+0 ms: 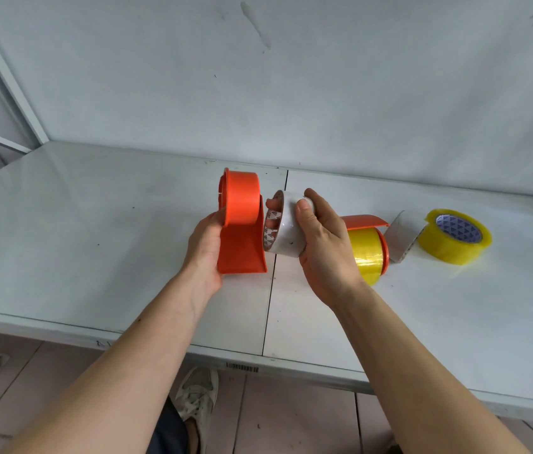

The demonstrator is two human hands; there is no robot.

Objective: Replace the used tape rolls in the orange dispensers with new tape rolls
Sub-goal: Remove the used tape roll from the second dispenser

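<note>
My left hand [204, 253] grips an orange tape dispenser [242, 224] from its left side, holding it upright above the white table. Just right of it, my right hand [324, 247] holds a white, nearly bare tape core [286, 231], with fingers through its hole and the thumb on its outer face. The core sits beside the dispenser, outside its housing. Behind my right hand a second orange dispenser [365, 222] lies on the table with a full yellow tape roll [368, 253] in it. Further right lie another white used core [401, 235] and a fresh yellow tape roll [455, 237].
The white table [94, 240] has a seam [270, 296] running front to back under my hands and a front edge close to me. A pale wall rises right behind it. A metal frame post [6, 77] stands at the left. My shoe [198, 394] shows on the tiled floor below.
</note>
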